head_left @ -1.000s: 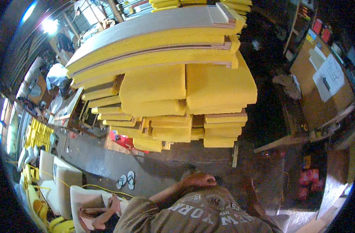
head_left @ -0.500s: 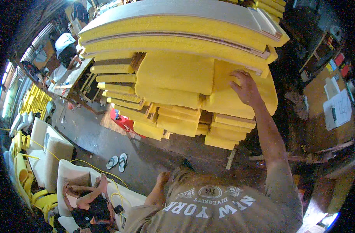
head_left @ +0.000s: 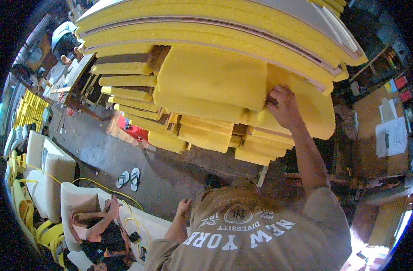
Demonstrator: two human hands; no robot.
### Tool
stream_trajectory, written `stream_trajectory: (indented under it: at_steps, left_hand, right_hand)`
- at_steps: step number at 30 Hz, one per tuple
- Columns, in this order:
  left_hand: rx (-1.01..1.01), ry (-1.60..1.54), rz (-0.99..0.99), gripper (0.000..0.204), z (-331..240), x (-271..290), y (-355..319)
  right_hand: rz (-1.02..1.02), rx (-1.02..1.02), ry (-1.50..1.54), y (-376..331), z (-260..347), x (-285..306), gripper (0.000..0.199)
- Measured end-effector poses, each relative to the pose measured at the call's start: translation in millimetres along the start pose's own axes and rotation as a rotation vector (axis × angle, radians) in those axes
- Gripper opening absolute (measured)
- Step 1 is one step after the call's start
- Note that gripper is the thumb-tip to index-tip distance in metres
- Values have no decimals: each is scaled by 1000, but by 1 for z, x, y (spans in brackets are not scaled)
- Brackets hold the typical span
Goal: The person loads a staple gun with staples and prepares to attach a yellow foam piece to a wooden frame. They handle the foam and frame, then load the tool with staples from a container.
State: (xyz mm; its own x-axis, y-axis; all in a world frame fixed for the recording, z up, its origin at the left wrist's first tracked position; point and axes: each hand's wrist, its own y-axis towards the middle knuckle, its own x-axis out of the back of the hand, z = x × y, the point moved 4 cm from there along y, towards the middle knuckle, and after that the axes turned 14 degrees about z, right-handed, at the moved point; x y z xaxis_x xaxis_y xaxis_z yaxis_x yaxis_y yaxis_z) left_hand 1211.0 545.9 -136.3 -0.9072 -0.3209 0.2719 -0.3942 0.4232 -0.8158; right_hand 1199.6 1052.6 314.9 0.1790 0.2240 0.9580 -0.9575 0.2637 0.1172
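My right hand [head_left: 285, 108] reaches forward to a stack of yellow foam-covered panels. Its fingers are curled at the right edge of a thick yellow foam pad [head_left: 211, 74], closed on that edge. Under and right of the hand lies another yellow foam piece [head_left: 312, 113]. Hanging low beside my body, my left hand [head_left: 184, 208] is away from the stack; its fingers are too small and turned away to read. Long foam-edged boards [head_left: 202, 38] lie across the top of the stack, above the pad.
A person [head_left: 64, 40] stands by a workbench [head_left: 64, 83] at the far left. Another person [head_left: 100, 230] sits on a cream sofa [head_left: 163, 226] at lower left, near a yellow hose [head_left: 98, 183]. Flip-flops [head_left: 128, 179] lie on the floor. A board with papers [head_left: 391, 135] stands at right.
My right hand has gone from resting with spread fingers on the foam to curling round the pad's edge. The view has shifted, and the stack appears closer. My left hand stays low.
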Motion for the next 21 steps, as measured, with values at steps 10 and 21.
stream_trajectory:
  at_steps: [10, 21]
  left_hand:
    - [-230, 52, -183, 38, -29, -2, 95]
    - [-463, 993, 63, 39, 58, -94, 109]
  right_hand:
    - [-170, 102, 69, -19, 11, -3, 15]
    - [141, -6, 614, -122, 17, -100, 11]
